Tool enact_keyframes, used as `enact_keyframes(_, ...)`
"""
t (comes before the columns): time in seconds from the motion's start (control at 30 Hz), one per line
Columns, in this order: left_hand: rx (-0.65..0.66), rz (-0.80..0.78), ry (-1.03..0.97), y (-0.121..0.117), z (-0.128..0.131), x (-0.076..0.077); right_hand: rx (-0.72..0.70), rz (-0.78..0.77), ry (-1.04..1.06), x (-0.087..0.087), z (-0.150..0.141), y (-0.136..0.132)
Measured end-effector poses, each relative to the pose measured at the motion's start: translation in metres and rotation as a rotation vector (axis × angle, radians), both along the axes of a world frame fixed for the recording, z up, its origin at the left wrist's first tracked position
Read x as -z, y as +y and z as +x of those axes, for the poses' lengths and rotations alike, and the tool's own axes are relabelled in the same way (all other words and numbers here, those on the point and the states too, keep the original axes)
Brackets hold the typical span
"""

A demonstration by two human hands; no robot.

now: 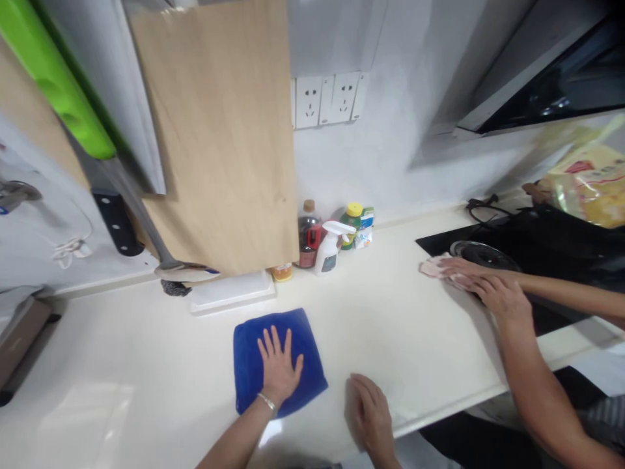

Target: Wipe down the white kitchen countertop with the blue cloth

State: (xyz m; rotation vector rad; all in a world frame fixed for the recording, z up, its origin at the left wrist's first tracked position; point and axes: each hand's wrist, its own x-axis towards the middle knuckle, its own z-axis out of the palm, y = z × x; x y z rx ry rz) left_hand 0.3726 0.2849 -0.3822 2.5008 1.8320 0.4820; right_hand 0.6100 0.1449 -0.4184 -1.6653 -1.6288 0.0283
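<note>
My left hand, with a bracelet at the wrist, lies palm down and fingers spread on a blue cloth. The cloth is laid flat on the white countertop. To the right of the cloth, near the counter's front edge, my right hand rests with its fingers loosely curled together. Nothing shows in it. Behind the cloth are a white flat box and a white spray bottle.
Another person's hands press a pale pink cloth beside the black cooktop. A dark bottle and a yellow-capped green bottle stand at the wall. A wooden board and a green-handled spatula hang close overhead.
</note>
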Motion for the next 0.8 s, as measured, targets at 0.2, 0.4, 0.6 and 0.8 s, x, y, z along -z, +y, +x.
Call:
enact_keyframes(0.2,0.223,-0.122,-0.058,0.039,0.060,-0.012,0.061,-0.031,0.079,-0.003,0.001,-0.002)
enact_keyframes(0.4,0.476,-0.165,-0.031,0.086,0.072,-0.019,0.054,-0.067,0.083,0.001,0.007,-0.003)
enact_keyframes(0.6,0.598,-0.205,-0.056,0.122,0.087,-0.019,0.066,-0.093,0.050,-0.004,0.008,-0.002)
enact_keyframes(0.8,0.488,-0.183,-0.099,0.150,0.100,-0.015,0.080,-0.041,-0.007,-0.011,0.006,0.002)
